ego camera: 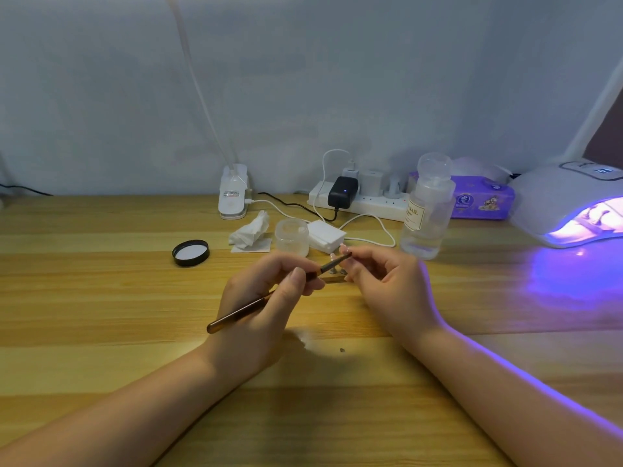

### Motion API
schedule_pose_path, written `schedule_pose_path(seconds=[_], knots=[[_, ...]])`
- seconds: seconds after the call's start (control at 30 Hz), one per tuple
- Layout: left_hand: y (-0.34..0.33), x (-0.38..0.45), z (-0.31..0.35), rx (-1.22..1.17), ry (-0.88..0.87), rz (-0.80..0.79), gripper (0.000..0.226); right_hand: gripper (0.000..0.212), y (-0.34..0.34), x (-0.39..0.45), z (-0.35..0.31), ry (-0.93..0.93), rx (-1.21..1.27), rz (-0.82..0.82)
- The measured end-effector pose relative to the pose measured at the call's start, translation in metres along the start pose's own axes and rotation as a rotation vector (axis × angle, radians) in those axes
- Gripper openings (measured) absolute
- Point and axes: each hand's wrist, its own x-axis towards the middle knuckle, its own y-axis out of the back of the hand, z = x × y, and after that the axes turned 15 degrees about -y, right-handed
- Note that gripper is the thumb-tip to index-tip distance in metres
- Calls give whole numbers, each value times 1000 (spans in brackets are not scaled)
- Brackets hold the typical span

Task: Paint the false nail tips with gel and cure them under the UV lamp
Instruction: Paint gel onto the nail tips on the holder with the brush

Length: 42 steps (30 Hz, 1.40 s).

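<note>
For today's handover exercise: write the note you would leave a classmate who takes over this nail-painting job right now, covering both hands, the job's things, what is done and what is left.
Left hand grips the brush, bristle end reaching toward the right hand.
Right hand pinches a nail tip at its fingertips, meeting the brush.
More tips on a holder lie on the table between the hands.
Gel jar stands open; its black lid lies to the left.
UV lamp at far right is lit.
Done: cannot tell how many are coated.
Left: finish painting, then cure under the lamp.

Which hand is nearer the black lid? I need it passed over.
Left. The left hand, gripping the brush, sits just right of the lid and nearer the camera. The right hand lies farther right, beyond the left.
</note>
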Motion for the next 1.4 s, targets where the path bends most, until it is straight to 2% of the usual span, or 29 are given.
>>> schedule_pose_path(seconds=[0.13,0.33,0.5,0.8,1.07,1.27,1.4], knots=[[0,1,-1,-9,35,42,19,16,-1,1,2,-21,22,-6],[1,1,-2,46,37,38,21,18,-1,0,-2,11,37,-53],[0,1,-3,81,-13,22,19,16,0,1,-3,4,56,-10],[1,-1,-1,89,-6,-10,20,17,1,0,-4,36,1,28],[-1,-1,-3,87,-6,35,19,17,0,1,-5,35,13,44],[1,-1,-3,93,5,-32,21,16,1,1,-4,36,-32,31],[1,-1,-2,76,-5,16,19,15,0,2,-4,22,-4,56]])
